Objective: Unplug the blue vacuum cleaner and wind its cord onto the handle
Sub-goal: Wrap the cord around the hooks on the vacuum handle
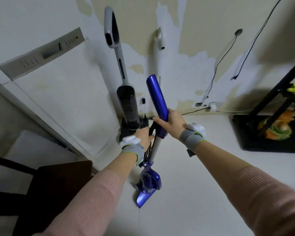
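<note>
Both forearms wear pink ribbed knit sleeves (99, 193) pushed up short of the wrists. Each wrist carries a grey wristband (192, 138) edged with a thin lime-green line, and a white bulky piece (197, 128) sits on top of each band. The hands are bare.

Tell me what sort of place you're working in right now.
Probably a home utility corner: two white stick vacuums lean against a wall with peeling paint, cables run to low sockets, and a black shelf stands on the right.
</note>
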Tool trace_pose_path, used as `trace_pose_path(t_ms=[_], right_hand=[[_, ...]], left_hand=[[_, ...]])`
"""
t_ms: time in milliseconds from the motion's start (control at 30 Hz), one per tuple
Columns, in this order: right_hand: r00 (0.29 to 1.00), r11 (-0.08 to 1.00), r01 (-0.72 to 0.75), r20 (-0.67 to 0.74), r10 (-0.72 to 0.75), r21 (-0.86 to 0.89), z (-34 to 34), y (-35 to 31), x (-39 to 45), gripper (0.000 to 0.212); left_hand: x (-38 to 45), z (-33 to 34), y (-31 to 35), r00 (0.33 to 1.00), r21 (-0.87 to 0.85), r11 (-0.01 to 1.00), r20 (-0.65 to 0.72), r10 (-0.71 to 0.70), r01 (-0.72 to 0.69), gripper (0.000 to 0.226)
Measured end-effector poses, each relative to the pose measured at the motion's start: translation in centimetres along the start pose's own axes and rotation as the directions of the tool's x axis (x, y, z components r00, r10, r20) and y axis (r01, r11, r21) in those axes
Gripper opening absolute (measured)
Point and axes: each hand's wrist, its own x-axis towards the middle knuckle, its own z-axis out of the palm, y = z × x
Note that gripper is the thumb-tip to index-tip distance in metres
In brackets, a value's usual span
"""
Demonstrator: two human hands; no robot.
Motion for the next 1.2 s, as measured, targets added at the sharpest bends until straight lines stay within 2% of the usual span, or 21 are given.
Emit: trace_pose_path(t_ms=[167, 333, 533, 633, 767, 933, 1100, 1200], right_hand=[[0.999, 0.999, -0.031, -0.033, 0.030, -0.012, -6.2, 1.0, 5.0, 0.033], [0.999, 0.998, -0.041, -0.008, 0.040, -0.052, -8.9, 1.1, 9.0, 0.036], [0.994, 0.982, -0.104, -0.047, 0.098, -0.156, -13.6, 2.4, 16.1, 0.039], [0.985, 0.969, -0.164, -0.089, 0.149, -0.186, -16.3, 4.0, 19.3, 0.038], [0.976, 0.960, -0.200, -0.126, 0.177, -0.198, -19.3, 6.5, 22.7, 0.038], [0.958, 0.947, -0.246, -0.201, 0.205, -0.206, -23.4, 11.1, 27.9, 0.037], [0.938, 0.945, -0.282, -0.254, 0.234, -0.169, -27.6, 16.5, 34.4, 0.040], [0.937, 0.944, -0.300, -0.229, 0.264, -0.140, -29.3, 19.4, 38.8, 0.040]], left_hand=[[5.7, -2.2, 5.0, 0.997, -0.195, 0.980, 0.059, 0.052, -0.040, 0.019], [10.0, -3.0, 7.3, 0.994, -0.246, 0.967, 0.068, 0.086, -0.067, 0.016], [18.3, -4.8, 12.5, 0.981, -0.146, 0.978, 0.095, 0.166, -0.152, 0.016], [22.7, -4.8, 15.7, 0.968, -0.168, 0.970, 0.148, 0.203, -0.178, 0.019], [26.9, -4.4, 19.6, 0.972, -0.259, 0.953, 0.135, 0.195, -0.155, 0.021], [33.2, -3.3, 25.1, 0.969, -0.247, 0.952, 0.121, 0.217, -0.182, 0.018], [40.5, -1.2, 30.7, 0.980, -0.271, 0.952, 0.092, 0.174, -0.143, 0.022], [45.5, 0.2, 33.2, 0.991, -0.291, 0.954, 0.087, 0.106, -0.077, 0.022]])
